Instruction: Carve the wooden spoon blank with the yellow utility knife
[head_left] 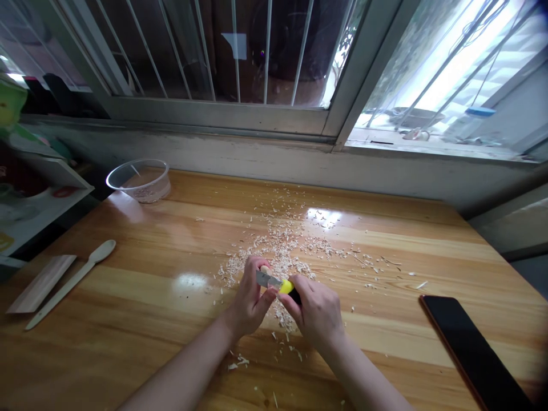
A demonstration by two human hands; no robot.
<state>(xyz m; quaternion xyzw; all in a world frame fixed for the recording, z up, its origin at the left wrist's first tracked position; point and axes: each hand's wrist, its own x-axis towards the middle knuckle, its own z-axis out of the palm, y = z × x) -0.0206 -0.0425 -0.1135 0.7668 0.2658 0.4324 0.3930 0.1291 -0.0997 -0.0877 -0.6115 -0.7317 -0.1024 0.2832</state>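
Note:
My right hand [317,311] is closed round a small knife [274,282] with a yellow and black handle. Its short steel blade points left. My left hand [250,297] is closed on a small pale piece of wood [265,269], mostly hidden by the fingers, and its thumb rests against the blade. Both hands meet over the middle of a glossy wooden table [385,228]. Pale wood shavings [282,242] lie scattered on the table beyond and under my hands.
A carved wooden spoon [71,282] and a flat wooden slat [40,283] lie at the left. A clear plastic bowl [139,180] stands at the back left. A dark phone [473,351] lies at the right front. A barred window [222,57] runs behind the table.

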